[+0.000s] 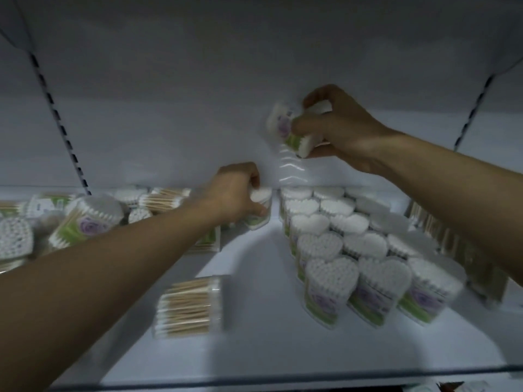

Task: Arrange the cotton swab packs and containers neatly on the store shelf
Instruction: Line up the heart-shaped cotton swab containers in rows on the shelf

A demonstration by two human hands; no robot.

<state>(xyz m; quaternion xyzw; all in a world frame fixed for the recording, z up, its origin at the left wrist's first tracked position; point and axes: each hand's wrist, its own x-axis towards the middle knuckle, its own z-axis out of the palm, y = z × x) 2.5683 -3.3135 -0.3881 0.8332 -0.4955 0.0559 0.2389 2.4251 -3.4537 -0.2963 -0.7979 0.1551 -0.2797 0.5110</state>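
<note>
Pinching a heart-shaped container (283, 128) aloft at one o'clock with right hand (339, 128); gripping a second container (260, 206) on the shelf (254, 329) at twelve with left hand (236, 193). Risk: clipping upright rows (353, 250) at four o'clock on the way down, toppling several.

The shelf (254, 349) is smooth, white and shiny. The heart boxes (331, 281) along its right side are clear, glossy plastic, full of soft white cotton. The pack (189, 305) near the front edge shows pale wood sticks under clear plastic.
</note>
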